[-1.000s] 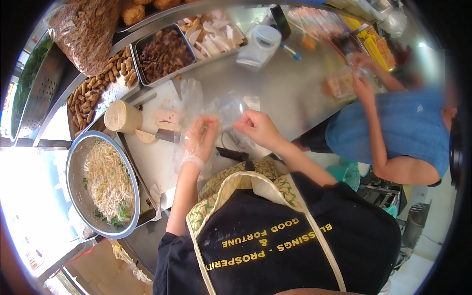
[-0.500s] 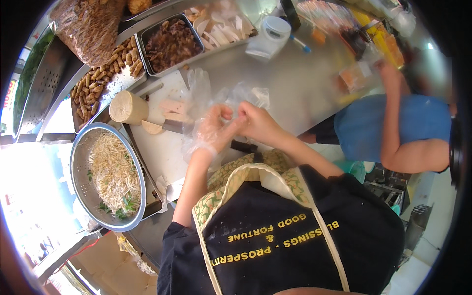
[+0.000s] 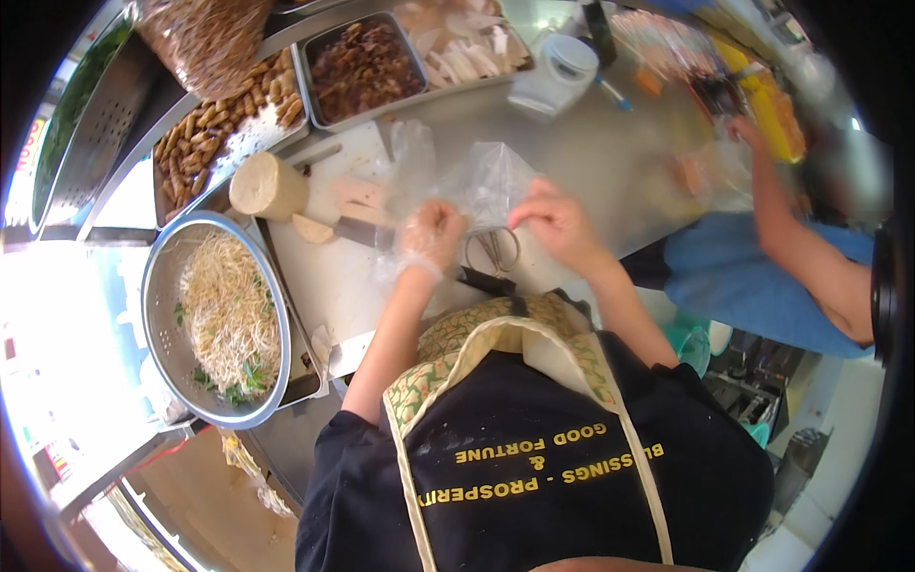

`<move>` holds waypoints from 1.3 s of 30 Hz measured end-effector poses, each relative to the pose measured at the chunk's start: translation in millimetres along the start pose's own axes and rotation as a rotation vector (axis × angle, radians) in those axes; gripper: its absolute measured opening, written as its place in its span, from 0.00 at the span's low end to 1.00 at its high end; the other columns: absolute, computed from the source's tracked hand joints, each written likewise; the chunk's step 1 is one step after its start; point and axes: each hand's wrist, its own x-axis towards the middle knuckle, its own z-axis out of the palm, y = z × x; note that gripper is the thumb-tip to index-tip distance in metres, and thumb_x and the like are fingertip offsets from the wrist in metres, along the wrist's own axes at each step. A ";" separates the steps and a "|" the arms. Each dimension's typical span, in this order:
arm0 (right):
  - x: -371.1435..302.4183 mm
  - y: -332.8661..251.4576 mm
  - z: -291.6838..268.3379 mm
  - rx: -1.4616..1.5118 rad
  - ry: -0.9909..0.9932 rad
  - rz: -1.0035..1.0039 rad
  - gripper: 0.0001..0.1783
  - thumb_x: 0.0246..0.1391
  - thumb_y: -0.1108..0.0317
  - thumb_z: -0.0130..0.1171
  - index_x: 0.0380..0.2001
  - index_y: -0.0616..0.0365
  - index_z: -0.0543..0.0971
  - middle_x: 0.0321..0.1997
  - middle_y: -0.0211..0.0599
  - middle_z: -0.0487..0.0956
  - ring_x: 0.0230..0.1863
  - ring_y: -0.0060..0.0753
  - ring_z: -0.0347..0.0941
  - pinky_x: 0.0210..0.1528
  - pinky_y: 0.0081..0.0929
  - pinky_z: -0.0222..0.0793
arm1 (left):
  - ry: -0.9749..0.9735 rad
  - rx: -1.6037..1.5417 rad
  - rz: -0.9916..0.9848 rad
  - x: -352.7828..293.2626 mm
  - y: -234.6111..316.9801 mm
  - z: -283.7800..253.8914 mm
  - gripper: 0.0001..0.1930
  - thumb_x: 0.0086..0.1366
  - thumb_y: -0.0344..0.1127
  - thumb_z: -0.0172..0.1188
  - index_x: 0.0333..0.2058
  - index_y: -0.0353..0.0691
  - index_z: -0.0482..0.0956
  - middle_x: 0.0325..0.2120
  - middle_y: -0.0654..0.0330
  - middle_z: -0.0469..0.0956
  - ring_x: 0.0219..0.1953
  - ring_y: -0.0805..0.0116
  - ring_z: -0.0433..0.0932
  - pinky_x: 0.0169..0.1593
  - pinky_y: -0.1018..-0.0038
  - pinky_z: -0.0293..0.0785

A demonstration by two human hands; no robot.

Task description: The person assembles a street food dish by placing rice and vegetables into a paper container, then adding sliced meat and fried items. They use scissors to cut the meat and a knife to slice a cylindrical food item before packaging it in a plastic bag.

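My left hand (image 3: 432, 235), in a loose clear plastic glove, is closed with its fingers curled; what they hold, if anything, is hidden. My bare right hand (image 3: 562, 227) is apart from it, fingers bent and spread, nothing visible in them. Just beyond the hands stands a crumpled clear plastic bag (image 3: 499, 173), close to my right fingertips. Between my hands lie scissors (image 3: 493, 252) with metal loop handles. A knife (image 3: 316, 229) with a pale wooden handle lies on the white cutting board (image 3: 310, 267), its blade pointing toward my left hand, beside pale pink slices (image 3: 362, 197).
Left: a colander (image 3: 284, 334) of bean sprouts and a beige cylindrical block (image 3: 267, 187). Behind: trays of small brown rolls (image 3: 195, 143), dark brown shredded food (image 3: 367, 71) and white slices (image 3: 467, 62), plus a white scale (image 3: 562, 71). A co-worker's arm (image 3: 796, 224) reaches over the right side.
My hands have separated, my right hand moving right. The scissors and standing clear bag now show between and beyond them. The view has shifted slightly. The co-worker's arm has moved.
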 end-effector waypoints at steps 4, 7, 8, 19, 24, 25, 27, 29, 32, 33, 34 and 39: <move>8.1 -5.5 -11.0 -0.407 0.110 0.085 0.18 0.48 0.82 0.56 0.39 0.52 0.86 0.34 0.32 0.70 0.32 0.36 0.67 0.34 0.31 0.65 | -0.022 0.015 -0.032 -4.6 11.3 6.2 0.11 0.61 0.41 0.61 0.32 0.39 0.79 0.22 0.55 0.78 0.26 0.62 0.76 0.35 0.65 0.72; 11.4 -16.1 -3.4 -0.592 0.148 0.082 0.26 0.48 0.82 0.55 0.51 0.49 0.84 0.42 0.38 0.70 0.35 0.42 0.70 0.36 0.34 0.68 | -0.054 0.005 -0.027 -9.2 22.4 3.2 0.10 0.61 0.40 0.61 0.32 0.39 0.78 0.23 0.56 0.78 0.27 0.64 0.76 0.36 0.67 0.73; 12.5 -19.7 0.4 -0.541 0.102 0.142 0.29 0.49 0.82 0.54 0.55 0.48 0.81 0.44 0.39 0.70 0.36 0.42 0.71 0.38 0.35 0.70 | -0.064 -0.003 -0.023 -9.9 25.7 0.8 0.10 0.60 0.40 0.61 0.32 0.38 0.78 0.24 0.56 0.79 0.28 0.65 0.76 0.36 0.67 0.73; 19.4 -44.5 -16.2 -0.358 0.130 0.184 0.40 0.50 0.81 0.52 0.69 0.49 0.66 0.59 0.44 0.68 0.42 0.46 0.76 0.45 0.38 0.73 | -0.054 0.531 -0.024 42.5 -3.1 -112.7 0.17 0.62 0.39 0.64 0.50 0.50 0.80 0.53 0.55 0.78 0.50 0.58 0.80 0.54 0.65 0.76; 19.6 -45.9 -8.4 -0.420 0.075 0.124 0.39 0.52 0.82 0.51 0.69 0.49 0.66 0.59 0.44 0.69 0.40 0.38 0.73 0.42 0.31 0.71 | -0.346 1.126 0.223 70.2 -19.9 -115.7 0.24 0.63 0.34 0.59 0.60 0.55 0.74 0.67 0.53 0.62 0.64 0.47 0.68 0.62 0.59 0.72; 19.0 -46.1 -5.5 -0.409 0.068 0.120 0.39 0.52 0.83 0.50 0.69 0.49 0.67 0.60 0.44 0.69 0.39 0.34 0.72 0.40 0.28 0.71 | -0.339 1.146 0.222 72.1 -22.3 -112.6 0.27 0.60 0.33 0.61 0.60 0.55 0.74 0.64 0.54 0.66 0.61 0.47 0.70 0.61 0.59 0.73; 16.3 -46.5 -2.5 -0.415 0.055 0.114 0.39 0.51 0.81 0.51 0.69 0.50 0.66 0.59 0.45 0.69 0.42 0.42 0.74 0.44 0.35 0.72 | -0.353 1.183 0.208 73.8 -27.8 -108.6 0.32 0.54 0.29 0.65 0.60 0.55 0.75 0.57 0.56 0.73 0.56 0.47 0.74 0.58 0.58 0.75; 12.1 -46.0 -2.3 -0.413 0.040 0.143 0.39 0.51 0.79 0.52 0.69 0.50 0.65 0.59 0.45 0.69 0.44 0.46 0.75 0.46 0.38 0.73 | -0.391 1.121 0.311 70.4 -36.7 -112.9 0.30 0.53 0.29 0.64 0.57 0.54 0.76 0.56 0.57 0.73 0.56 0.48 0.73 0.58 0.59 0.75; 5.3 -41.1 -2.5 -0.389 0.013 0.204 0.40 0.50 0.79 0.53 0.69 0.51 0.65 0.59 0.47 0.69 0.45 0.48 0.76 0.46 0.39 0.74 | -0.485 1.119 0.440 66.4 -52.7 -122.9 0.27 0.52 0.29 0.64 0.53 0.52 0.77 0.56 0.57 0.73 0.56 0.50 0.73 0.55 0.60 0.77; 4.2 -38.1 -1.1 -0.380 0.010 0.207 0.39 0.50 0.78 0.54 0.69 0.51 0.65 0.58 0.47 0.69 0.45 0.48 0.76 0.46 0.40 0.74 | -0.478 1.098 0.546 65.0 -57.9 -125.8 0.26 0.52 0.29 0.64 0.52 0.51 0.78 0.56 0.58 0.72 0.56 0.51 0.73 0.54 0.61 0.77; 2.7 -34.4 0.1 -0.379 0.008 0.213 0.39 0.50 0.78 0.54 0.69 0.52 0.65 0.58 0.48 0.69 0.45 0.49 0.76 0.47 0.40 0.74 | -0.469 1.117 0.580 62.3 -62.9 -127.5 0.24 0.53 0.30 0.63 0.51 0.51 0.79 0.55 0.58 0.73 0.54 0.51 0.73 0.53 0.62 0.78; 6.5 -12.2 18.1 -0.383 0.080 0.083 0.38 0.49 0.78 0.56 0.67 0.54 0.67 0.58 0.50 0.69 0.46 0.52 0.76 0.48 0.39 0.74 | -0.283 1.188 0.752 56.4 -71.7 -105.0 0.22 0.54 0.33 0.63 0.50 0.49 0.80 0.53 0.60 0.74 0.51 0.57 0.75 0.49 0.64 0.79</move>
